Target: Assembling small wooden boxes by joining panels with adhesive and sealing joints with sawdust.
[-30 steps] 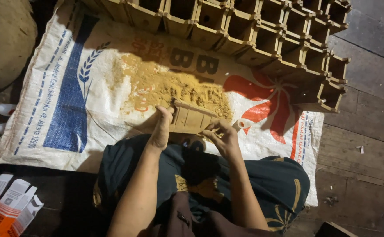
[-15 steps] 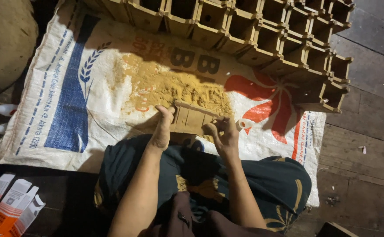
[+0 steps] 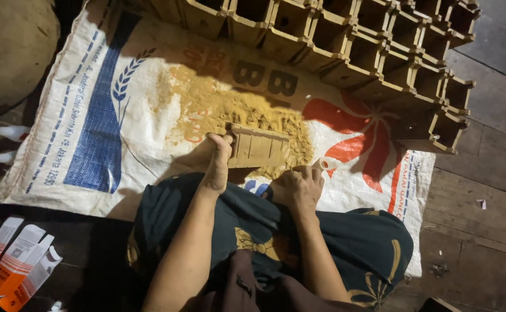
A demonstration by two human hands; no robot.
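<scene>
Wooden slatted piece [image 3: 257, 147] gripped by left hand [image 3: 216, 167] on white printed sack [image 3: 91, 138]; right hand [image 3: 299, 188] fisted.

A dark plank floor [image 3: 484, 173] carries a printed woven sack [image 3: 114, 115] and small orange-white cartons [image 3: 19, 266].

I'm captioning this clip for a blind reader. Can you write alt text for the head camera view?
A seated person's left hand holds a small slatted wooden piece over a pile of yellowish sawdust on a printed woven sack, while the right hand rests beside it. Stacked open wooden boxes line the sack's far edge; orange-and-white cartons lie on the plank floor.
</scene>
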